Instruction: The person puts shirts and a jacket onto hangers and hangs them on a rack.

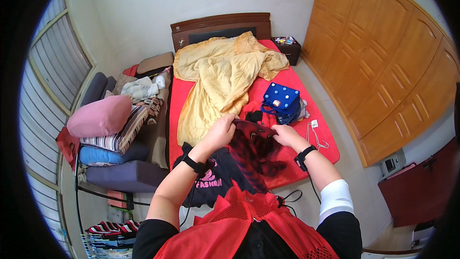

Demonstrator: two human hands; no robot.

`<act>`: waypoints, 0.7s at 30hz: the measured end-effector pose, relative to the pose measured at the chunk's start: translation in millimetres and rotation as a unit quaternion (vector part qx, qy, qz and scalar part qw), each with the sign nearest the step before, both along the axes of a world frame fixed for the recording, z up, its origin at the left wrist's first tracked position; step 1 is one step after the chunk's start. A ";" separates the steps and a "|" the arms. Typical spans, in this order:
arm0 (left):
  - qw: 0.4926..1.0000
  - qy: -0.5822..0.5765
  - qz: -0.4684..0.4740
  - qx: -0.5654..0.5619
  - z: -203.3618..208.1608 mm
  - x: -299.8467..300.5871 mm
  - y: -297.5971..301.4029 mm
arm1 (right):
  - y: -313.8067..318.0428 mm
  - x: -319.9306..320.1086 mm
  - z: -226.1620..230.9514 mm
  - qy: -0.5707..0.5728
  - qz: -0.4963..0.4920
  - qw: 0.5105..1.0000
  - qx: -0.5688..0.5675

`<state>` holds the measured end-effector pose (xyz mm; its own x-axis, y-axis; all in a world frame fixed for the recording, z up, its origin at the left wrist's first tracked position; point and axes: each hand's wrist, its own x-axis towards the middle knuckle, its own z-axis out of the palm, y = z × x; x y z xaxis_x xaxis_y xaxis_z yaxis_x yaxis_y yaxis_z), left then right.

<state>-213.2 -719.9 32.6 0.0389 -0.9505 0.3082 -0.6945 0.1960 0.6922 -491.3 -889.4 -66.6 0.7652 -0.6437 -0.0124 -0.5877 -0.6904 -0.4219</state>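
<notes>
Between my two hands hangs a dark red and black plaid garment [256, 151], held up by its top edge over the near end of the bed. My left hand [222, 132] pinches one upper corner. My right hand [286, 135] grips the opposite corner, its fingers closed on the cloth. Lower down, the garment falls in folds, so its full shape is hidden. Beside it on the left lies a black garment with a pink print [206, 180], at the bed's near edge. Just beyond my right hand stands a blue polka-dot bag [281, 97].
A crumpled yellow blanket [215, 79] covers much of the red bed sheet [314, 100]. White hangers [317, 136] lie at the bed's right edge. Left of the bed, a sofa [124, 175] carries piled cushions and a pink pillow [100, 120]. Wooden wardrobes [378, 62] line the right wall.
</notes>
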 end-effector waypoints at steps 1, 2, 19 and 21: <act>1.000 -0.023 0.012 -0.002 -3.1 4.1 -1.9 | -3.6 -6.9 4.2 -0.004 -0.028 1.000 -0.011; 1.000 -0.025 0.014 0.000 -10.6 14.3 1.5 | 1.2 -1.4 15.7 -0.010 -0.049 0.999 -0.019; 0.989 0.036 0.139 -0.030 -47.3 43.3 1.8 | 9.3 -54.1 128.2 -0.224 -0.055 0.972 -0.036; 0.982 0.073 0.171 -0.036 -45.1 32.4 -7.8 | 4.8 -59.5 130.8 -0.245 -0.050 0.968 -0.002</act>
<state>-180.8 -727.7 -12.5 0.4004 -0.8505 0.3410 -0.6233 0.0200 0.7818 -550.7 -884.6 64.1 0.6119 -0.7149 0.3385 -0.3820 -0.6418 -0.6649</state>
